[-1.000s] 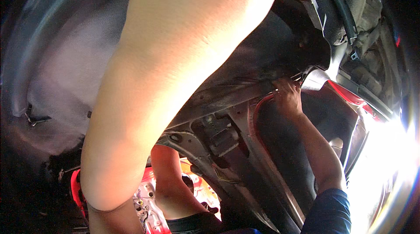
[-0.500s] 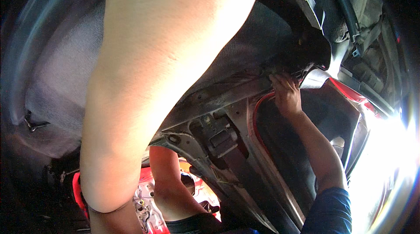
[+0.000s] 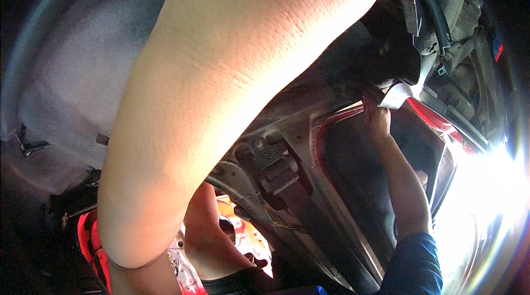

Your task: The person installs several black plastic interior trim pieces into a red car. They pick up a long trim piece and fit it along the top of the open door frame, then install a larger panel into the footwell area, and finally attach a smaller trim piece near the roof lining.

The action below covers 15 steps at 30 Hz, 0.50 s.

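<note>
Black, curved, fabric-like lining (image 3: 361, 56) | probably light, flexible; best held by its edge | person's bare right hand (image 3: 376, 117) near lower edge, grip unclear | left hand unseen

Pale strip (image 3: 396, 96) smooth; gry pnl (image 3: 83, 63) matt, cloth-like.

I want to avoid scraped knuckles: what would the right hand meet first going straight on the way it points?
Probably the dark panel above the right hand in the picture, though shadow hides the depth and whether they already touch.
</note>
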Tool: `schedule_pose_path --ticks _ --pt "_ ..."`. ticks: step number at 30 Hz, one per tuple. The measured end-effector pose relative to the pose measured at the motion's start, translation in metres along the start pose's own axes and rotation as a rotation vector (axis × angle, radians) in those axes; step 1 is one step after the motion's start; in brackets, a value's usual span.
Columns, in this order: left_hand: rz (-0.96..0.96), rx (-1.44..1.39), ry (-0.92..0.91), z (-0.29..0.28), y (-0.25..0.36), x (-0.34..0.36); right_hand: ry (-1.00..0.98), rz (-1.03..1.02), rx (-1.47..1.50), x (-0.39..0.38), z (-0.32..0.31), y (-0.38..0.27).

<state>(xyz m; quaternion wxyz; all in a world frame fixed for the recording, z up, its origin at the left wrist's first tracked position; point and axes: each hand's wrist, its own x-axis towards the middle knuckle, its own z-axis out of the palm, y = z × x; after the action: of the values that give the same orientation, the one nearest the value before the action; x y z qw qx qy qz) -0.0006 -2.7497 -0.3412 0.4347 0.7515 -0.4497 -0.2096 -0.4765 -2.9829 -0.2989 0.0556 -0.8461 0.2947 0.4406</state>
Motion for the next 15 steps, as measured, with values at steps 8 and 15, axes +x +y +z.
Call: schedule_pose_path --ticks 8,15 --pt "-0.046 0.026 0.027 -0.014 0.005 -0.009 -0.055 -0.218 -0.079 0.042 -0.04 -0.065" --pt "-0.125 -0.045 -0.033 0.01 -0.002 -0.059 -0.221 -0.221 -0.05 0.05 -0.024 -0.117"
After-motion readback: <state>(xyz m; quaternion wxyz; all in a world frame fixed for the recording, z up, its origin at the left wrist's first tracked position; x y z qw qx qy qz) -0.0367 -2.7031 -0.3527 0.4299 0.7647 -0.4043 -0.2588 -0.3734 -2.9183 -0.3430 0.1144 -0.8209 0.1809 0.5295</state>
